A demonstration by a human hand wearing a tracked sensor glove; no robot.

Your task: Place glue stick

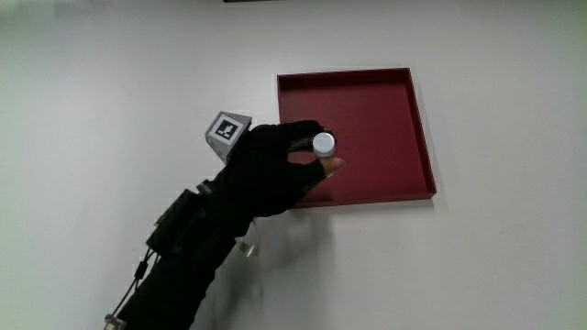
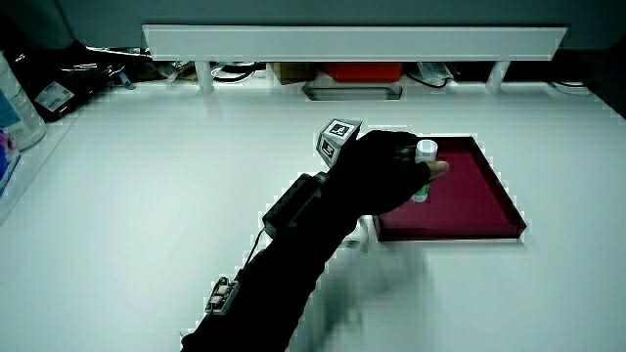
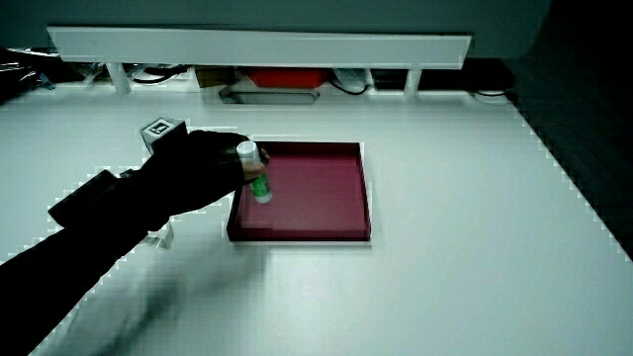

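The hand (image 1: 316,154) in its black glove grips a glue stick (image 1: 324,143), white-capped with a green lower part, held upright. It hovers over the part of the dark red tray (image 1: 385,110) that is nearest the person. In both side views the glue stick (image 2: 424,166) (image 3: 254,172) stands up between the curled fingers, its green end down toward the tray floor (image 3: 316,193); whether it touches the floor is unclear. The patterned cube (image 1: 227,132) rides on the back of the hand.
The square red tray (image 2: 460,210) lies on a white table (image 1: 110,110). A low white partition (image 2: 352,41) runs along the table's edge away from the person, with cables and boxes (image 3: 287,77) under it. A bottle (image 2: 18,98) stands at the table's edge.
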